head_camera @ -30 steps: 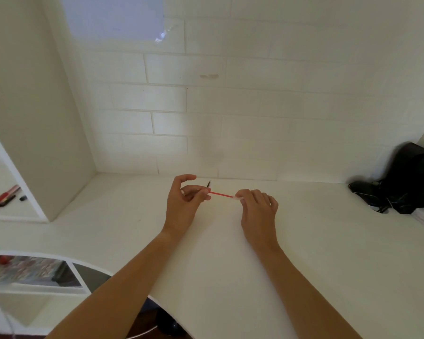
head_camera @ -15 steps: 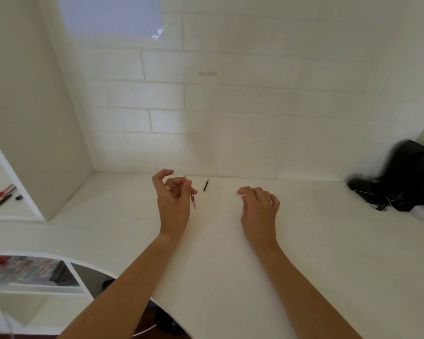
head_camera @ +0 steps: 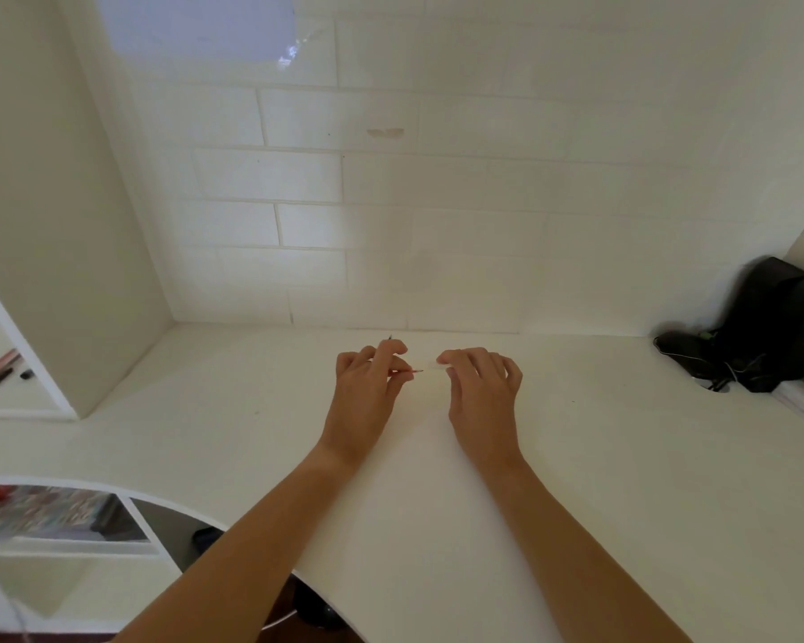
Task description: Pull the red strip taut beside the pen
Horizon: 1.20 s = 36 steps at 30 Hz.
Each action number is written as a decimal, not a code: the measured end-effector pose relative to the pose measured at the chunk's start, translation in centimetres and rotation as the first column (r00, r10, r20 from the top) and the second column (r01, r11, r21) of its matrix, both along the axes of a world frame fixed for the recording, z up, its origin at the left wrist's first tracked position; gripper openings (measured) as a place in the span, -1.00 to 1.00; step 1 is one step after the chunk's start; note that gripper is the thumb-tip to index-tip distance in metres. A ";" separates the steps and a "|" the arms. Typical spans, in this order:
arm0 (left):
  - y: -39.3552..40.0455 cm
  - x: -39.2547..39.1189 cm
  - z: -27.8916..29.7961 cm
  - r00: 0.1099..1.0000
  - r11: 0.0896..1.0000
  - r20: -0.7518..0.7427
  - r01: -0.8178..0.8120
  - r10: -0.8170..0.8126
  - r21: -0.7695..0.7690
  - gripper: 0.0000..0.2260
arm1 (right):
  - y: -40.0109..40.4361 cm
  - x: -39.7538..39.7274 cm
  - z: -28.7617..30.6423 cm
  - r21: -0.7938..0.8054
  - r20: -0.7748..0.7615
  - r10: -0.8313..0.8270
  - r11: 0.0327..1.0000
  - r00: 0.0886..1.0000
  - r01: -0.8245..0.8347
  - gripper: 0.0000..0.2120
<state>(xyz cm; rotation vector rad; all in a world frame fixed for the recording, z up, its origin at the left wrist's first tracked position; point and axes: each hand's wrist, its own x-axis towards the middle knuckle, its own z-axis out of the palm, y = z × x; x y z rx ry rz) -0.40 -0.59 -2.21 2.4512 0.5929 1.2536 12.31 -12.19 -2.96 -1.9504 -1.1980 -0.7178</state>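
Two bare forearms in shot — no sleeves, cuffs or gloves anywhere along them. The left hand (head_camera: 365, 387) and the right hand (head_camera: 481, 392) are bare too — no rings, no watch, no bracelet at either wrist. Slim wrists, short plain nails as far as shows.

My left hand (head_camera: 365, 392) covers most of the thin red stick (head_camera: 413, 372); only its tip shows. The pale piece (head_camera: 432, 367) under my right fingers (head_camera: 456, 359) is too small to identify. At three o'clock, the black bag (head_camera: 776, 322) is cut off.
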 end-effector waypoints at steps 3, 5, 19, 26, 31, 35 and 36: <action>0.0 0.0 0.1 1.000 1.000 0.003 -0.009 0.009 0.017 -0.76 | -0.1 -0.1 0.0 0.003 -0.002 0.013 1.000 1.000 -0.013 -0.72; 0.0 0.0 0.1 1.000 0.999 -0.013 -0.001 0.001 0.040 -0.76 | -0.1 0.0 0.0 -0.013 -0.004 0.033 0.999 0.999 -0.033 -0.72; 0.2 0.1 -0.1 0.998 0.992 -0.052 0.026 -0.033 -0.126 -0.76 | -0.1 0.0 -0.1 -0.081 0.008 0.166 0.983 0.986 -0.165 -0.76; 0.6 0.1 -0.4 0.979 0.990 -0.158 -0.116 0.128 0.081 -0.59 | 0.0 0.2 -0.1 -0.063 0.004 0.142 0.988 0.990 -0.141 -0.76; 0.4 0.3 -0.5 0.988 0.992 -0.154 0.048 -0.030 0.115 -0.92 | 0.0 0.2 -0.2 -0.066 -0.005 0.072 0.995 0.997 -0.072 -0.74; 0.3 0.4 -0.5 0.985 0.997 -0.151 0.079 -0.077 0.010 -0.77 | 0.0 0.2 -0.2 -0.076 0.006 0.114 0.991 0.993 -0.113 -0.74; 0.3 0.4 -0.5 0.987 0.999 -0.154 0.038 -0.036 0.008 -0.81 | 0.0 0.1 -0.2 -0.082 0.013 0.130 0.988 0.991 -0.128 -0.74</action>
